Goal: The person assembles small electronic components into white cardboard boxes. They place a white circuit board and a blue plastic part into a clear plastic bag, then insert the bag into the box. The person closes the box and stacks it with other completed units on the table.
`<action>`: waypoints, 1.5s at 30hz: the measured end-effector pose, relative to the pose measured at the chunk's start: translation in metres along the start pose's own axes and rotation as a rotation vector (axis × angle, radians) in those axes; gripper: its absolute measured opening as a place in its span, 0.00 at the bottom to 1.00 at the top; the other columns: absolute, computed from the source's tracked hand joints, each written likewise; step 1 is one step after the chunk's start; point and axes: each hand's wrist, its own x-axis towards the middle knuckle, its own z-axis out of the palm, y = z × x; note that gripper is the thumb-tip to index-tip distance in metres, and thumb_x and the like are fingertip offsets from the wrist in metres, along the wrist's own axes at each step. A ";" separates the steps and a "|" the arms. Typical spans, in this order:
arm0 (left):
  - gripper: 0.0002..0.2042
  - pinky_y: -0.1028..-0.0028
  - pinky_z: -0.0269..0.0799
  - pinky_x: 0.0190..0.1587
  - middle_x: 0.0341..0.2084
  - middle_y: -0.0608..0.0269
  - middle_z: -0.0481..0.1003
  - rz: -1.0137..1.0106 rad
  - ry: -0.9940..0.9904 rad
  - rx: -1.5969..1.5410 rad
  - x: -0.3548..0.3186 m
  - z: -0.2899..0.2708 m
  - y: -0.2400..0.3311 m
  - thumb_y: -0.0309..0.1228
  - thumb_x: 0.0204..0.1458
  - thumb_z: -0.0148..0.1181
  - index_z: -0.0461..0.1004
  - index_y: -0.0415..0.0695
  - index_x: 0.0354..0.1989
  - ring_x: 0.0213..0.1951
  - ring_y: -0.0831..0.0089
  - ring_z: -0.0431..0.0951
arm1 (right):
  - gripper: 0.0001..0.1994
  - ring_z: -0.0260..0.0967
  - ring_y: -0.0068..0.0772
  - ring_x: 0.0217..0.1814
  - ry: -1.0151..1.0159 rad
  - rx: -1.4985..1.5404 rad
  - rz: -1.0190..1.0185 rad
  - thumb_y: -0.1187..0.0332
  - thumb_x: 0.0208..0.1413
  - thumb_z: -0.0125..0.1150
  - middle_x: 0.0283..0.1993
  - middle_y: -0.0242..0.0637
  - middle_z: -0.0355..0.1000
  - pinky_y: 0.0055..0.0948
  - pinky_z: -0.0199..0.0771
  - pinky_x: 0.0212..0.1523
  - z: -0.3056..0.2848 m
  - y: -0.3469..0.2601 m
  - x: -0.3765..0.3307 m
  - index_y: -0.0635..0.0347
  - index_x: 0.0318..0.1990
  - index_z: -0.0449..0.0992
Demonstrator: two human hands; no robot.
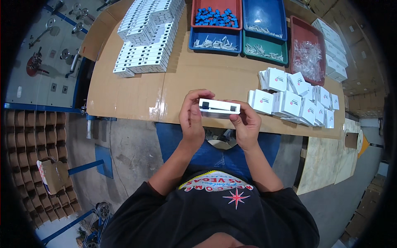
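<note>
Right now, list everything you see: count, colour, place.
Table: one, brown, centre
Case: one, white, held centrally
Stacked cases: many, white, table's left
Trays: five, red, blue, green, far side
Blue parts: many, blue, left red tray
Clear pieces: many, clear, right red tray
White pieces: many, white, other trays
Boxes: many, white, table's right
Cartons: several, white, far right
Grid: one, brown, lower left
Shirt: one, black, bottom
Left hand: one, bare, case's left
Right hand: one, bare, case's right
</note>
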 end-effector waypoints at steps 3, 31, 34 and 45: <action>0.27 0.66 0.72 0.59 0.49 0.52 0.75 -0.003 -0.058 0.014 -0.002 -0.005 -0.005 0.52 0.69 0.53 0.71 0.34 0.54 0.53 0.65 0.77 | 0.17 0.76 0.31 0.56 0.040 -0.023 0.018 0.69 0.65 0.67 0.54 0.43 0.79 0.31 0.76 0.60 -0.001 0.004 -0.002 0.70 0.57 0.75; 0.24 0.62 0.75 0.62 0.54 0.40 0.79 -0.079 -0.186 -0.131 -0.016 -0.010 0.016 0.41 0.61 0.67 0.75 0.32 0.55 0.57 0.58 0.80 | 0.28 0.76 0.31 0.57 -0.002 0.077 0.030 0.56 0.57 0.74 0.54 0.42 0.79 0.30 0.74 0.59 -0.016 0.009 -0.010 0.69 0.56 0.76; 0.23 0.61 0.75 0.62 0.54 0.41 0.79 -0.078 -0.184 -0.133 -0.018 -0.012 0.014 0.41 0.61 0.67 0.75 0.33 0.54 0.56 0.58 0.81 | 0.27 0.76 0.31 0.57 -0.008 0.083 0.008 0.58 0.57 0.75 0.54 0.42 0.79 0.31 0.73 0.60 -0.012 0.006 -0.009 0.69 0.55 0.76; 0.18 0.62 0.75 0.61 0.49 0.47 0.82 -0.013 -0.172 -0.157 -0.022 -0.010 0.010 0.37 0.61 0.67 0.76 0.36 0.51 0.55 0.58 0.81 | 0.24 0.76 0.34 0.57 -0.041 0.047 -0.047 0.62 0.58 0.74 0.54 0.45 0.79 0.34 0.74 0.61 -0.014 0.004 -0.014 0.69 0.55 0.76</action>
